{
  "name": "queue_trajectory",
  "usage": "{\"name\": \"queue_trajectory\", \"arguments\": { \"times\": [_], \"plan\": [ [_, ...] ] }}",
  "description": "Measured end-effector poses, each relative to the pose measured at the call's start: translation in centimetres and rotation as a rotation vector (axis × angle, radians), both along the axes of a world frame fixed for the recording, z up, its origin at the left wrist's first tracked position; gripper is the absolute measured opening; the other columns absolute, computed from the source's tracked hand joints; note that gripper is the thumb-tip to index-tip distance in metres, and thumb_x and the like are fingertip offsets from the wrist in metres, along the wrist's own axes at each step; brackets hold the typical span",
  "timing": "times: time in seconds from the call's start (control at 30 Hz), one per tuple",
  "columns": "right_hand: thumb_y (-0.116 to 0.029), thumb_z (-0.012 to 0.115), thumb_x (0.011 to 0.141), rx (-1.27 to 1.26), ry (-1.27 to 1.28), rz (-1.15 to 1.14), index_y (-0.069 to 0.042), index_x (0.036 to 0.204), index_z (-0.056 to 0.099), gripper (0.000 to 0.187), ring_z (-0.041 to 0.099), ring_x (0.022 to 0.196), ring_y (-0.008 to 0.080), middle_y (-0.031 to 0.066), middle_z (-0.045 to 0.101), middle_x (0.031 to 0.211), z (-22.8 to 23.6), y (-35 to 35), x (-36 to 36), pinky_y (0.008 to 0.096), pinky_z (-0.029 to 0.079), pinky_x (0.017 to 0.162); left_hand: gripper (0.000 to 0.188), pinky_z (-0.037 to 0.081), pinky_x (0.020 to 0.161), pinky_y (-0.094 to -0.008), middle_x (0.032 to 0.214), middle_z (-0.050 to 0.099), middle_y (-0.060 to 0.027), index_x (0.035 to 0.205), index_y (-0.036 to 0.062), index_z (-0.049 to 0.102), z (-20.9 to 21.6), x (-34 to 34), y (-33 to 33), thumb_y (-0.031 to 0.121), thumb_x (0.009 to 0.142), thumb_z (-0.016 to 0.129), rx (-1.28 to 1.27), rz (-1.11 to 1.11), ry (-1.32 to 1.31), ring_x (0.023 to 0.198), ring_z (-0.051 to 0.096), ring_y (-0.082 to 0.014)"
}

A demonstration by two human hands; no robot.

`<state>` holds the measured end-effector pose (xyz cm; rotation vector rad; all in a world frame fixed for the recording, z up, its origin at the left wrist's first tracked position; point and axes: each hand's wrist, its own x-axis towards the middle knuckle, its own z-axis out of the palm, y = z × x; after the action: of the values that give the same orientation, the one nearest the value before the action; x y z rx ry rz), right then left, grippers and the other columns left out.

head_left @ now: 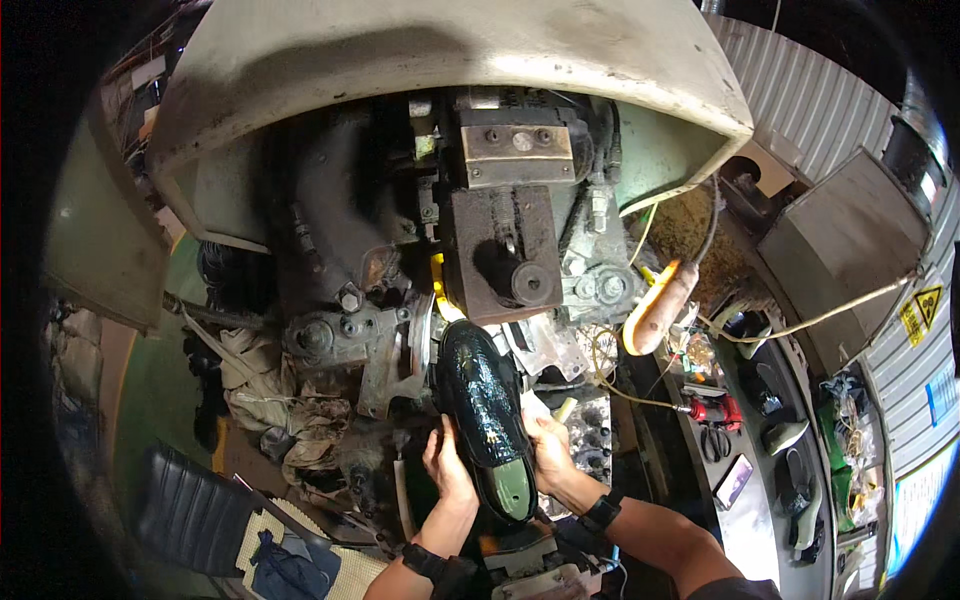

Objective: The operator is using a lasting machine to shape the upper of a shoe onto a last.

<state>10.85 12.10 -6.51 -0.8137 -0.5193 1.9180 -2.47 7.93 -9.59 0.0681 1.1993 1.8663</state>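
A glossy black shoe upper (483,390) is stretched over a green shoe last (508,490), whose bare top shows at the near end. The toe points away from me, up against the metal parts of a shoe machine (400,345). My left hand (447,465) lies along the left side near the heel, fingers curled against it. From the right, my right hand (548,450) grips the opposite side. My palms and the underside of the shoe are hidden. Just above the toe sits a dark metal block (505,250) with a round knob.
A pale hood (450,60) overhangs the machine. A lit lamp (660,308) hangs on a cable at the right. On the right bench lie a red tool (715,412), a phone (734,482) and several shoes. A black chair (190,510) stands at the lower left.
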Motion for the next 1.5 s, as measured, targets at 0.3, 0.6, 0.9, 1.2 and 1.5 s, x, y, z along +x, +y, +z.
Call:
{"name": "queue_trajectory", "arguments": {
  "times": [0.3,0.6,0.9,1.2,1.5],
  "plan": [
    [-0.022,0.058,0.102,-0.019,0.050,-0.008,0.000,0.116,0.065,0.027,0.069,0.086,0.0165,0.0075,0.071,0.104,-1.1,-0.6,-0.3,0.0310,0.058,0.077,0.027,0.052,0.079,-0.0280,0.103,0.070,-0.0023,0.108,0.0041,0.069,-2.0,1.0,-0.5,0.029,0.100,0.063,0.198,0.009,-0.040,0.089,0.063,-0.0116],
    [-0.024,0.059,0.101,-0.150,0.101,0.061,-0.003,0.129,0.061,0.035,0.066,0.100,0.0161,0.0065,0.068,0.118,1.6,-1.7,0.0,0.0307,0.055,0.088,0.039,0.051,0.085,-0.0302,0.111,0.068,-0.0043,0.118,-0.0001,0.066,3.2,0.9,-1.9,0.034,0.101,0.061,0.039,-0.065,-0.073,0.094,0.063,-0.0145],
    [-0.033,0.039,0.108,0.301,-0.186,0.102,-0.004,0.143,0.047,0.046,0.054,0.122,0.0155,0.0059,0.057,0.137,-0.8,-1.8,0.7,0.0306,0.040,0.106,0.058,0.040,0.108,-0.0351,0.133,0.060,-0.0069,0.135,0.0014,0.055,5.3,0.4,-3.0,0.048,0.106,0.036,0.250,-0.404,-0.138,0.119,0.056,-0.0185],
    [-0.032,0.037,0.108,0.425,-0.313,-0.009,0.000,0.134,0.053,0.044,0.056,0.115,0.0148,0.0071,0.060,0.128,-1.1,-2.6,0.6,0.0302,0.042,0.102,0.066,0.051,0.099,-0.0364,0.123,0.066,-0.0096,0.131,0.0042,0.057,2.4,2.1,-1.6,0.059,0.104,0.032,0.209,-0.365,-0.065,0.108,0.065,-0.0223],
    [-0.025,0.057,0.102,0.104,-0.437,0.245,0.001,0.117,0.055,0.030,0.066,0.095,0.0191,0.0137,0.066,0.110,2.6,-2.2,6.9,0.0357,0.058,0.083,0.036,0.046,0.098,-0.0333,0.121,0.066,-0.0107,0.127,-0.0013,0.060,-0.3,-4.3,-5.9,0.020,0.097,0.061,-0.096,-0.019,0.729,0.109,0.061,-0.0211]
  ]
}}
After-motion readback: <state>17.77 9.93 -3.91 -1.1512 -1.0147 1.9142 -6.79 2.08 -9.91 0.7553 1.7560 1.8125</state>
